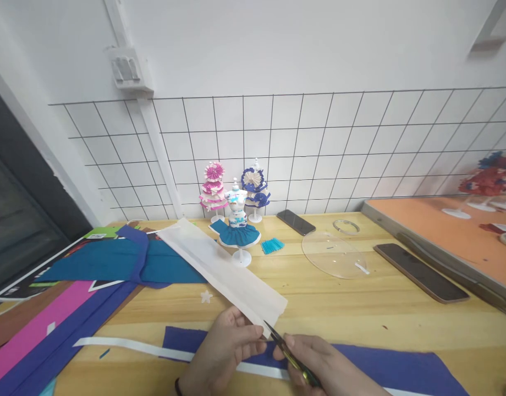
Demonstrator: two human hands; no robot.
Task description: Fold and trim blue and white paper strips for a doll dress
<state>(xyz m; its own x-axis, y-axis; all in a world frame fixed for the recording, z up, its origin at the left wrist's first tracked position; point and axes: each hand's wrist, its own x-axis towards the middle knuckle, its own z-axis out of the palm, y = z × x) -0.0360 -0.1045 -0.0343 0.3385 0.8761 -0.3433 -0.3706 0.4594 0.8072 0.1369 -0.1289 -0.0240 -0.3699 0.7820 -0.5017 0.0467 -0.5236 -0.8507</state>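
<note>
Wall: white, ruled with dark tile lines, behind a pale wooden table.
Left hand: thumb and fingers pinched on the near end of the white paper.
Right hand: fingers closed around the handles of the scissors.
Scissors: tips at the paper's near edge, very close to the left thumb.
Paper: a long piece, slanting away leftward from the left hand, past the front doll.
Blue sheet: flat on the table beneath both hands, with a white strip running across it.
Star: small, white, lying near the paper.
Front doll: teal skirt, upright on its white stand; whether the paper touches that stand I can't tell from where I am.
Pleated piece: teal, just right of the stand.
Right side: a clear disc, then a phone.
Slip risk: with the thumb so near the tips, a hasty snip could nick it.
Crooked risk: paper this long, pinched at one end, might sag or twist and pull the cut astray.
Knock risk: swinging its far end could tip the doll.
</note>
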